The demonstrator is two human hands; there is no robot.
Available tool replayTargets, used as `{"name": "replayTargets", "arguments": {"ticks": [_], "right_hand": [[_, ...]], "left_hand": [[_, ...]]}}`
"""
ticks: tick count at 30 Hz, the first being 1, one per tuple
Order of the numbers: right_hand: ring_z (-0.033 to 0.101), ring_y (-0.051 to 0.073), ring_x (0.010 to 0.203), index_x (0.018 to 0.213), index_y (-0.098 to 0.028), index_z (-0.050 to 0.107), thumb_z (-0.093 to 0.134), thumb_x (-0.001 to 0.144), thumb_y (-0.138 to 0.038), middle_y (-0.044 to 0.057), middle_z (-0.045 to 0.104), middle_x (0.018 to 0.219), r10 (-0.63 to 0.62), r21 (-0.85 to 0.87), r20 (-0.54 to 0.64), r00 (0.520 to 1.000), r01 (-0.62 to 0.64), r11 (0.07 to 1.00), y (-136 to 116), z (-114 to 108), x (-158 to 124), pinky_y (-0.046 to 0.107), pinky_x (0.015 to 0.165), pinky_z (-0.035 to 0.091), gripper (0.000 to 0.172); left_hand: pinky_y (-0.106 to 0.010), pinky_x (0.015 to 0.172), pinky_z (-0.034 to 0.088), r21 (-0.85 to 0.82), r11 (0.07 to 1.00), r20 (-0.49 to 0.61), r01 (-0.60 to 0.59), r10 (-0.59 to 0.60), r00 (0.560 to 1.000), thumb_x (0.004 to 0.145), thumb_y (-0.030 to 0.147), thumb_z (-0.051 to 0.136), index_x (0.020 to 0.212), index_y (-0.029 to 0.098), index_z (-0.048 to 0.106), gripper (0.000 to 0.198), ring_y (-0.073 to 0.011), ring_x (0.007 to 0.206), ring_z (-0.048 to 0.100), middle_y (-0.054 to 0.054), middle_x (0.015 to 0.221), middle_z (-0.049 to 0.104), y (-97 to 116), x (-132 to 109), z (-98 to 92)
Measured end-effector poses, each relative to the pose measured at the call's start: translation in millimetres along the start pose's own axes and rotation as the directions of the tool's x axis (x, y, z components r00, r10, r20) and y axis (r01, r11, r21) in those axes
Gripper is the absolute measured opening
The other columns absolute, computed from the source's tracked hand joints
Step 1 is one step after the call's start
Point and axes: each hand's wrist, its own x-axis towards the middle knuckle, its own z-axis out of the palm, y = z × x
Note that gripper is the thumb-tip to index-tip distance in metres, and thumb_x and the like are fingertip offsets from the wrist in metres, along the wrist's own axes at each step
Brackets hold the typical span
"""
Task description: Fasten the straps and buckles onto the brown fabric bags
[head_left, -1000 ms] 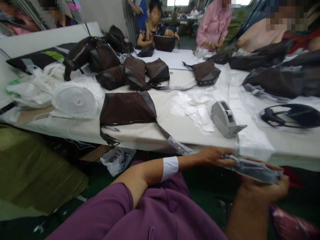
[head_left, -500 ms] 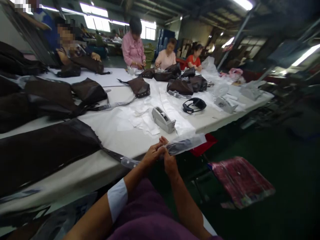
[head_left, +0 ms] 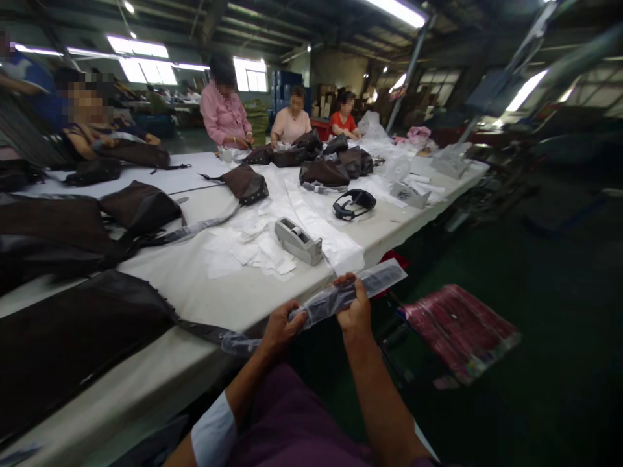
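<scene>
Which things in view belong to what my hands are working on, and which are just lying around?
In hand:
- plastic-wrapped strap, held by left hand and right hand
- brown bag the strap leads to

Lying about:
- tape dispenser
- white paper sheets
- coiled black strap
- other brown bags
- red patterned seat

A: Quick, what's on the long white desk (head_left: pixel 219 298)?

B: Near left: big flat dark brown fabric bag (head_left: pixel 73 337). Its plastic-wrapped strap (head_left: pixel 318 303) runs off the near edge. Middle: grey tape dispenser (head_left: pixel 298 240) among loose white paper sheets (head_left: pixel 243 250).

A: And further back?

B: Coiled black strap (head_left: pixel 354 203) just past the dispenser. Small round white fan (head_left: pixel 398 168) twd the far right. More brown bags: one at left (head_left: pixel 141 207), one mid-desk (head_left: pixel 246 183), a cluster at the far end (head_left: pixel 324 172).
</scene>
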Motion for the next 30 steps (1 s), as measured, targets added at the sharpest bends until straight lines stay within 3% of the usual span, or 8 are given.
{"name": "replayTargets", "arguments": {"ticks": [5, 9, 12, 15, 17, 20, 25, 30], "right_hand": [[0.060, 0.016, 0.071, 0.075, -0.018, 0.059, 0.061, 0.079, -0.039, 0.001, 0.064, 0.072, 0.025, -0.138, 0.034, 0.999, -0.021, 0.990, 26, 20, -29, 0.030, 0.070, 0.050, 0.021], [0.057, 0.020, 0.097, 0.080, -0.020, 0.065, 0.057, 0.082, -0.037, 0.004, 0.063, 0.107, 0.025, -0.348, 0.208, 0.978, 0.050, 0.936, 38, 23, -50, 0.032, 0.085, 0.046, 0.019], [0.047, 0.022, 0.116, 0.094, -0.024, 0.068, 0.061, 0.080, -0.037, 0.002, 0.057, 0.121, 0.116, -0.459, 0.432, 0.895, 0.107, 0.882, 34, 18, -58, 0.036, 0.103, 0.034, 0.020], [0.045, 0.026, 0.119, 0.106, -0.025, 0.064, 0.068, 0.072, -0.049, 0.004, 0.057, 0.122, 0.225, -0.291, 0.511, 0.829, -0.080, 0.953, 27, 11, -59, 0.043, 0.104, 0.031, 0.042], [0.046, 0.029, 0.119, 0.110, -0.024, 0.062, 0.064, 0.068, -0.063, 0.007, 0.057, 0.122, 0.245, -0.079, 0.492, 0.836, -0.237, 0.968, 19, 6, -53, 0.049, 0.100, 0.035, 0.057], [0.049, 0.029, 0.116, 0.107, -0.022, 0.062, 0.055, 0.070, -0.071, 0.010, 0.060, 0.117, 0.268, 0.119, 0.356, 0.895, -0.328, 0.937, 7, 0, -36, 0.052, 0.095, 0.040, 0.062], [0.062, 0.021, 0.093, 0.091, -0.023, 0.065, 0.062, 0.076, -0.045, 0.001, 0.068, 0.091, 0.225, 0.097, 0.102, 0.969, -0.235, 0.967, 7, 0, -22, 0.046, 0.091, 0.046, 0.027], [0.063, 0.020, 0.071, 0.066, -0.026, 0.063, 0.065, 0.073, -0.036, -0.001, 0.064, 0.069, 0.034, -0.106, 0.065, 0.997, -0.027, 0.994, 2, 9, -36, 0.045, 0.085, 0.049, 0.012]], "left_hand": [[-0.026, 0.069, 0.042, -0.031, 0.999, -0.030, -0.025, 0.024, 0.999, 0.075, 0.040, 0.055, 0.098, 0.017, 0.063, 0.034, -0.0170, 0.073, 0.053, -0.002, 0.081, 0.062, -4, 0, 9.8], [-0.031, 0.081, 0.045, -0.264, 0.964, 0.042, -0.016, 0.028, 0.999, 0.071, 0.045, 0.062, 0.108, 0.017, 0.061, 0.047, -0.0222, 0.089, 0.058, -0.006, 0.099, 0.066, -3, 2, 10.0], [-0.030, 0.073, 0.047, -0.403, 0.913, 0.032, 0.066, -0.058, 0.998, 0.062, 0.046, 0.071, 0.098, 0.016, 0.065, 0.048, -0.0188, 0.073, 0.059, -0.004, 0.081, 0.067, -1, -1, 9.9], [-0.023, 0.055, 0.040, -0.410, 0.907, -0.028, 0.094, -0.116, 0.993, 0.057, 0.046, 0.074, 0.079, 0.015, 0.066, 0.038, -0.0114, 0.053, 0.048, 0.002, 0.059, 0.057, 2, -4, 4.7], [-0.021, 0.049, 0.034, -0.386, 0.919, -0.027, 0.081, -0.099, 0.995, 0.057, 0.046, 0.073, 0.072, 0.015, 0.065, 0.036, -0.0090, 0.049, 0.041, 0.003, 0.053, 0.051, 2, -5, -2.3], [-0.021, 0.048, 0.031, -0.330, 0.941, 0.082, 0.076, -0.051, 0.995, 0.059, 0.044, 0.072, 0.072, 0.013, 0.064, 0.034, -0.0083, 0.049, 0.040, 0.003, 0.053, 0.049, 1, -2, -12.6], [-0.022, 0.054, 0.034, -0.175, 0.984, 0.178, 0.027, 0.005, 0.984, 0.070, 0.040, 0.064, 0.083, 0.012, 0.065, 0.031, -0.0102, 0.056, 0.045, 0.001, 0.063, 0.054, 2, -2, -11.4], [-0.026, 0.070, 0.042, 0.067, 0.973, 0.217, -0.222, 0.203, 0.955, 0.073, 0.045, 0.062, 0.110, 0.016, 0.059, 0.047, -0.0181, 0.080, 0.057, -0.005, 0.092, 0.063, 11, -3, -2.8]]}}
